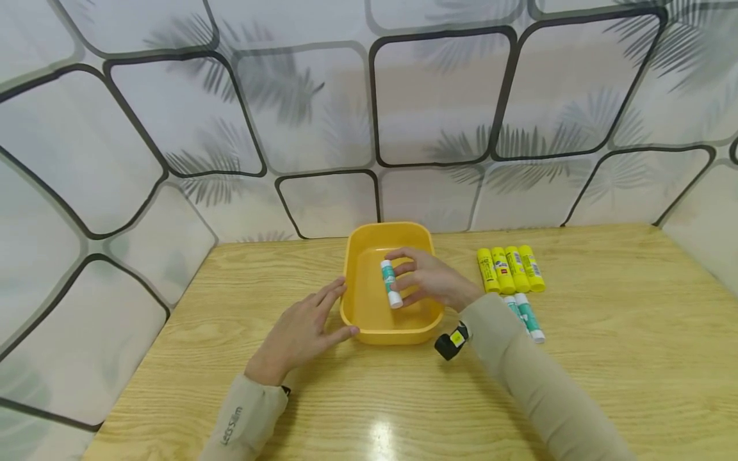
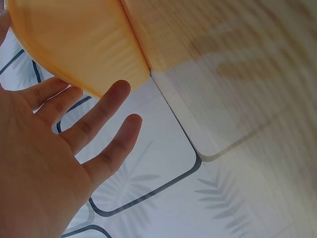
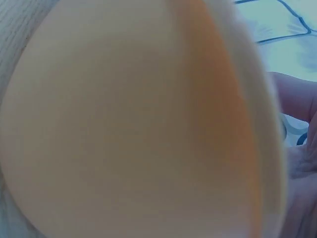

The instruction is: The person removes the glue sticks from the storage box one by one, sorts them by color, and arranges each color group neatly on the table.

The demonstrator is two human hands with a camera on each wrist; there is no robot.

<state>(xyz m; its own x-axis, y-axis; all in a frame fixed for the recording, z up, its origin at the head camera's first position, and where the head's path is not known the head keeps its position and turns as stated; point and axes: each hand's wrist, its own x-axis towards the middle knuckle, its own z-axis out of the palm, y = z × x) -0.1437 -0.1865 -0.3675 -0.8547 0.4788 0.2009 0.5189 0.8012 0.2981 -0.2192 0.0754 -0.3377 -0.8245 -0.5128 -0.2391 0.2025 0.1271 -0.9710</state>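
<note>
A yellow plastic tray (image 1: pixel 392 337) sits on the table in the head view. Above its floor, my right hand (image 1: pixel 423 276) holds a white and teal glue stick (image 1: pixel 389 283) between thumb and fingers, the stick slightly tilted. My left hand (image 1: pixel 305 330) has its fingers spread and touches the tray's left side, thumb at the near left corner. In the left wrist view, the left fingers (image 2: pixel 101 119) are loosely straight beside the tray wall (image 2: pixel 84 44). The tray wall (image 3: pixel 124 124) fills most of the right wrist view and hides the glue stick; only part of the right hand (image 3: pixel 302 168) shows.
Several yellow glue sticks (image 1: pixel 510 269) lie in a row on the table (image 1: pixel 623 358), right of the tray. Nearer, two white and teal glue sticks (image 1: pixel 529 317) lie partly behind the right sleeve (image 1: pixel 519 358). A patterned wall covering (image 1: pixel 328 205) rises behind the table.
</note>
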